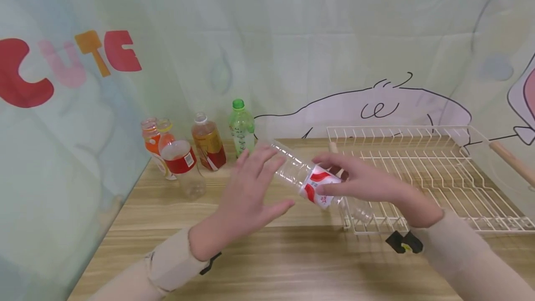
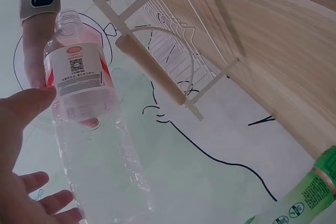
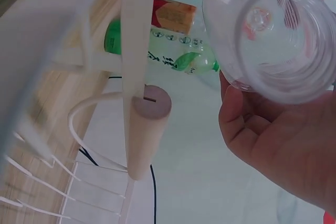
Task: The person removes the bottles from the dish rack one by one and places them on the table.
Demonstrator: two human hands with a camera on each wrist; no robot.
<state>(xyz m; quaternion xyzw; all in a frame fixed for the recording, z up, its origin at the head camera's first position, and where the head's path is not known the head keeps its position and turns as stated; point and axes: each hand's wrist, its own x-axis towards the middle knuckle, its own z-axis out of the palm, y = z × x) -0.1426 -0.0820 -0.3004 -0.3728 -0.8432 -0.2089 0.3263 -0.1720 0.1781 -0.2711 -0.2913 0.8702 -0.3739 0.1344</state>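
Note:
A clear plastic bottle [image 1: 292, 168] with a red-and-white label is held tilted above the table, its neck pointing down to the right. My right hand [image 1: 363, 178] grips it around the label, thumb on the near side. Close to the bottle's base, my left hand [image 1: 248, 194] has its fingers spread and nearly straight. In the left wrist view the bottle's label [image 2: 79, 72] faces the camera and the neck has no cap. The right wrist view looks into the open mouth of the bottle [image 3: 278, 30].
A white wire rack [image 1: 493, 232] with wooden handles [image 1: 512, 161] stands on the right. At the back left are a green bottle [image 1: 242, 129], a brown-labelled bottle [image 1: 210, 145], a red-labelled clear bottle [image 1: 182, 164] and orange-labelled ones [image 1: 153, 145]. A printed curtain [image 1: 271, 59] hangs behind the table.

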